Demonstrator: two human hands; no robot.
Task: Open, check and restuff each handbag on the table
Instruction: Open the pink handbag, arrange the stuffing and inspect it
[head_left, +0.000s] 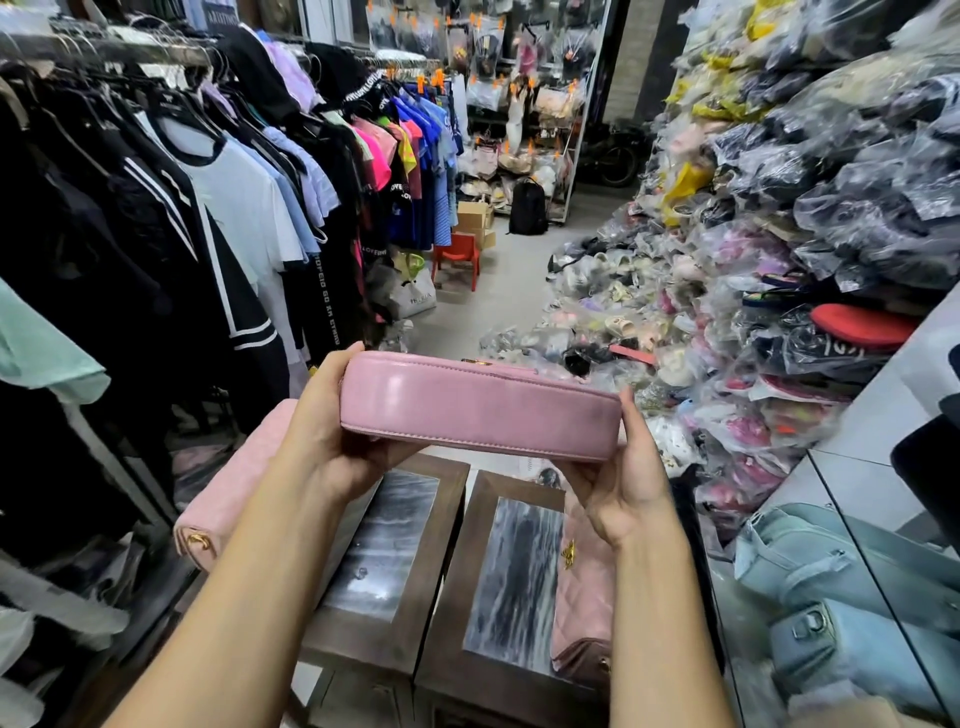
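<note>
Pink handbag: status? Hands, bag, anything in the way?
Left hand, right hand grip pink handbag by its ends. Held above tables, base toward camera. Nothing in the way.

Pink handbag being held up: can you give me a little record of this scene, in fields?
held: pink handbag, bottom facing camera
left hand: grips its left end
right hand: grips its right end
open or closed: cannot tell
below: two tables
nearby: quilted pink bag at left, blue bags at right
</note>
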